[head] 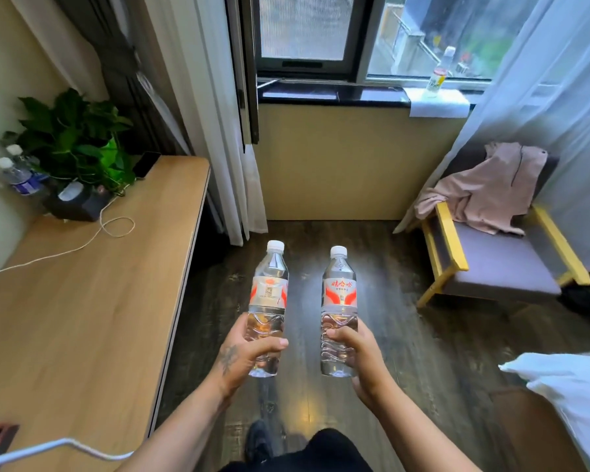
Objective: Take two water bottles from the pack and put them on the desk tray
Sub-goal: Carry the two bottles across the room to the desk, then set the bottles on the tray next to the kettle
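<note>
I hold two clear water bottles with white caps and red-and-white labels upright over the dark wood floor. My left hand (244,356) grips the lower half of the left bottle (269,287). My right hand (356,352) grips the lower half of the right bottle (339,291). Both bottles hang in the air to the right of the wooden desk (82,318). A dark tray (79,207) sits at the desk's far left end, against the wall. No bottle pack is in view.
Two other small bottles (17,175) and a green potted plant (75,137) stand by the tray. A white cable (65,248) trails across the desk. An armchair (498,253) with pink clothing stands at right. A bottle (438,74) stands on the windowsill.
</note>
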